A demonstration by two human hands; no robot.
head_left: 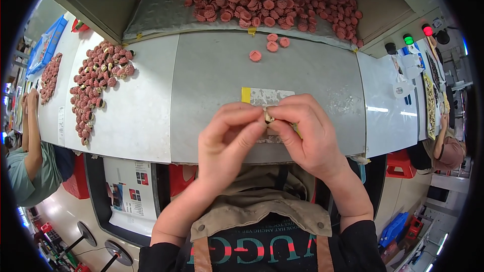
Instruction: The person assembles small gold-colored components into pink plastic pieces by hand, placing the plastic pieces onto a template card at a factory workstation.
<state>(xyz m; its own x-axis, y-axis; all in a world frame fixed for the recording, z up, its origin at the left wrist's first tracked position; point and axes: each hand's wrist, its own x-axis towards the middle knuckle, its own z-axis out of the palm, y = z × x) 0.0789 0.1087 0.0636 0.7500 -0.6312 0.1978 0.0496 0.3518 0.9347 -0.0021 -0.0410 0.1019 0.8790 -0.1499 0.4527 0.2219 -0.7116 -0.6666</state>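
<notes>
Apron (262,212), tan, one; small pale piece (268,117), one, held over tabletop (212,85).
Left hand (219,143), right hand (316,138): fingers (239,116) of both pinching the piece between them; pink cups (255,56), four loose, lying beyond.

The head view looks steeply down from the wearer's head, fairly close above the left hand (221,143) and right hand (313,142), which sit near its middle. Its wide lens (straight edges bow toward the dark rim) takes in worktable (217,80) beyond them and apron (214,219) behind them.
</notes>
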